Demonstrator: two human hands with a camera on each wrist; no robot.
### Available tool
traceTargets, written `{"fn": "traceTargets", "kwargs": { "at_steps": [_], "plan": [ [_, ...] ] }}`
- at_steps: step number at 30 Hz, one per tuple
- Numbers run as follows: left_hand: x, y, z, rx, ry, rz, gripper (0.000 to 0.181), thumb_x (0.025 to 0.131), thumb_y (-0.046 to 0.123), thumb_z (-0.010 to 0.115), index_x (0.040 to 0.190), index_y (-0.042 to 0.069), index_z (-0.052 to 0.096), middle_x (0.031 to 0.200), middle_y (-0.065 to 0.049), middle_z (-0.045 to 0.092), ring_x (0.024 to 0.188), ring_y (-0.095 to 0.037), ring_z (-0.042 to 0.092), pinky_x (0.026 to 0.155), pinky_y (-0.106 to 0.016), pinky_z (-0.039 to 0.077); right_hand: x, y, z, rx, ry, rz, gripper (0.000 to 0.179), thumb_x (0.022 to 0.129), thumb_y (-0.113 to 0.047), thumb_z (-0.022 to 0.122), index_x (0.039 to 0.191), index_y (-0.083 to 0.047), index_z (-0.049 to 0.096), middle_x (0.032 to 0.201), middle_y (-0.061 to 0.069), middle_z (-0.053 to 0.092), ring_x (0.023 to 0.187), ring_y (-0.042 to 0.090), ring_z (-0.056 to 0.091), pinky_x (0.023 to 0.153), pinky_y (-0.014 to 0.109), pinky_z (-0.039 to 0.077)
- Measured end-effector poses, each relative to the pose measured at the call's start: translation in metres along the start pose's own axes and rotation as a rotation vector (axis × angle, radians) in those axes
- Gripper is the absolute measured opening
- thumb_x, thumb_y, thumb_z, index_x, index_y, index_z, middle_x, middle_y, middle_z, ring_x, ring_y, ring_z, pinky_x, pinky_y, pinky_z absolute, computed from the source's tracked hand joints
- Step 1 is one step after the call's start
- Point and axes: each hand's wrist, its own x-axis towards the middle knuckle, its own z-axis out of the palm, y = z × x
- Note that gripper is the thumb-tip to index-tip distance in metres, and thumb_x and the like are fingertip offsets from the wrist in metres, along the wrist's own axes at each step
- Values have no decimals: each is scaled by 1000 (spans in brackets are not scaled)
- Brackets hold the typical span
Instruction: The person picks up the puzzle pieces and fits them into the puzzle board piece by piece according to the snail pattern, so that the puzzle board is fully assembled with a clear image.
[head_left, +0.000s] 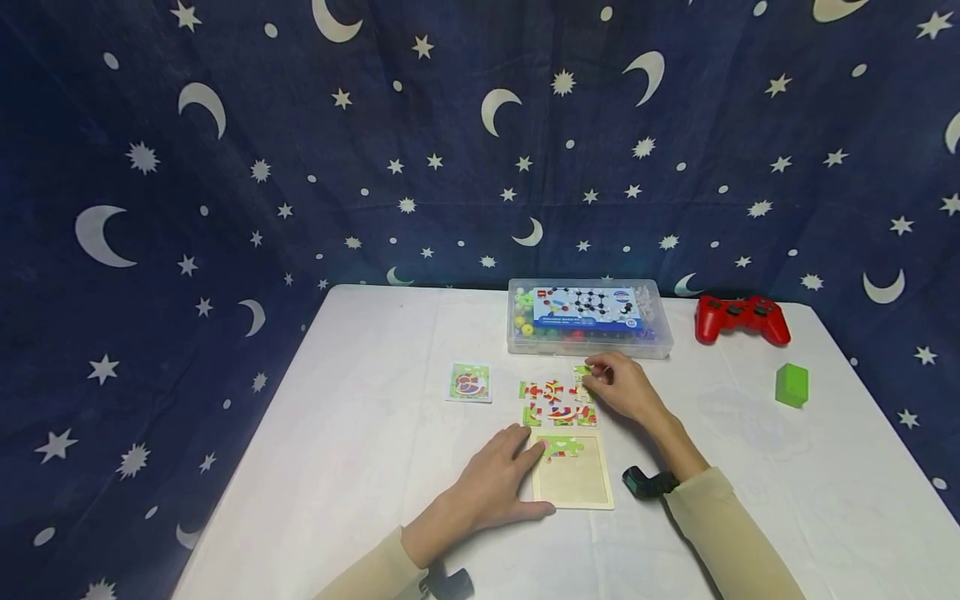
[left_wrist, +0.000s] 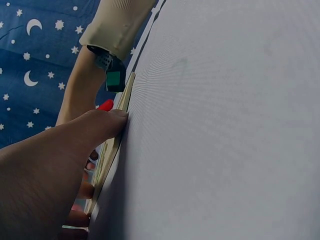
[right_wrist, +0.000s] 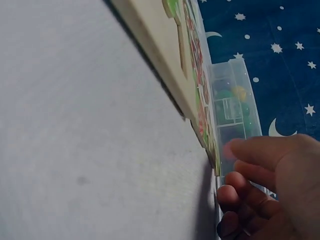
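My left hand (head_left: 501,483) lies flat against the puzzle tray (head_left: 573,482) — right hand (head_left: 621,385) pinches a puzzle piece (head_left: 582,374); only the head view shows it.

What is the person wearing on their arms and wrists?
Both arms have long, cream-coloured sleeves: the left sleeve and the right sleeve. A small black gadget is strapped at each wrist, the right wrist device and the left wrist device. The hands are bare, with no gloves.

Dim room, soft light from above

My head view bends at the edges, and the white table (head_left: 360,400) is the brightest part; my left hand (left_wrist: 45,170) and right hand (right_wrist: 270,190) look blurred up close, with faint shadows beneath.
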Motion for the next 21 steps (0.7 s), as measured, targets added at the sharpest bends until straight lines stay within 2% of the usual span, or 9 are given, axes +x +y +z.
{"fn": "traceTargets", "kwargs": {
  "at_steps": [8, 15, 21],
  "plan": [
    [0, 0, 1, 9, 19, 12, 86, 82, 75, 60, 144, 15, 55, 145, -12, 52, 140, -29, 48, 118, -36, 41, 6, -1, 2, -57, -89, 34, 36, 90, -16, 73, 120, 3, 68, 90, 9, 61, 80, 20, 52, 69, 31, 42],
    [0, 1, -2, -9, -21, -7, 86, 83, 74, 60, 145, 15, 53, 148, -11, 50, 142, -29, 45, 119, -37, 39, 8, -3, 0, -107, -137, 43, 36, 91, -17, 72, 121, 3, 68, 88, 8, 57, 82, 21, 49, 71, 33, 39],
    [0, 1, -2, -11, -26, -8, 86, 83, 74, 60, 145, 15, 53, 148, -11, 50, 143, -29, 45, 120, -36, 38, 10, -4, -1, -105, -161, 57, 36, 91, -15, 71, 121, 5, 65, 86, 8, 54, 81, 21, 49, 69, 32, 38]
  ]
}}
